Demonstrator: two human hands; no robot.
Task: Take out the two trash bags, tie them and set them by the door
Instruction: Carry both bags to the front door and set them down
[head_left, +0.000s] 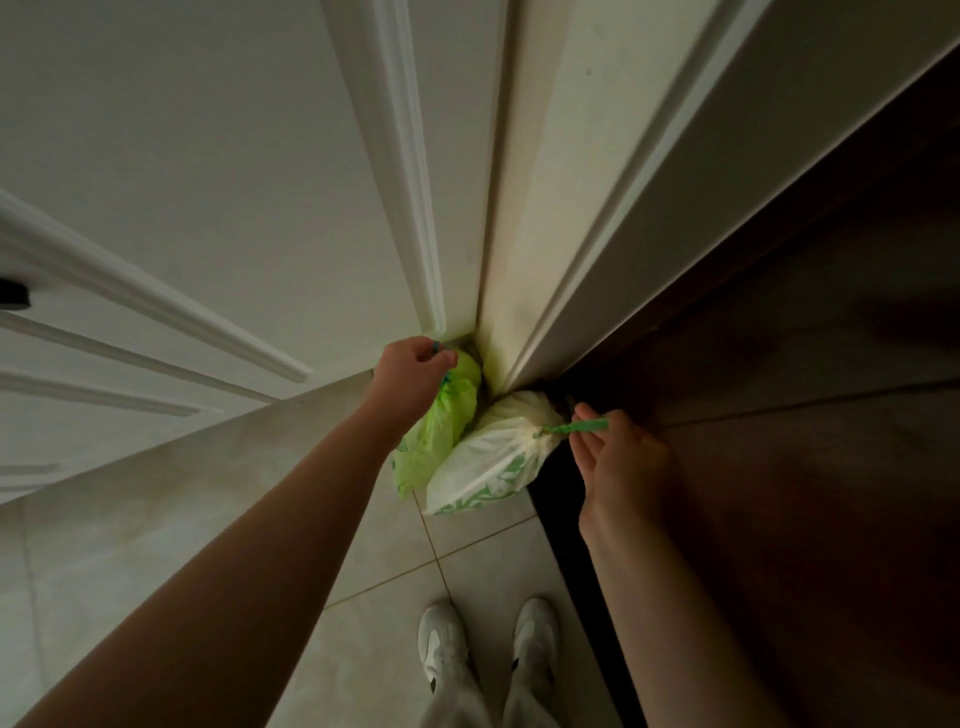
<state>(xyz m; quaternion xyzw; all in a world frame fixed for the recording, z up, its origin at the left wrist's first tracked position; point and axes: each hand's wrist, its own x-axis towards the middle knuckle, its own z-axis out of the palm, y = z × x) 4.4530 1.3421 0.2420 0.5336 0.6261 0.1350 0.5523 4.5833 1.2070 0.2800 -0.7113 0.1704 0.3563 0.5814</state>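
Door frame (519, 260) towering up, tiled floor (395, 649) below, both bags down in the corner at its foot; green bag (441, 431) tucked against the frame, left hand (410, 376) fisted round its top; white bag (483, 467) leaning beside it, right hand (618, 467) spread wide, drawstring (576, 427) across the fingertips; let go carelessly and the white one could slump over

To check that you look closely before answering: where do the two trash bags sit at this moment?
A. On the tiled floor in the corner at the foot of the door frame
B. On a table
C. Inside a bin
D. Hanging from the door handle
A: the green bag and the white bag rest side by side on the floor tiles against the door frame.
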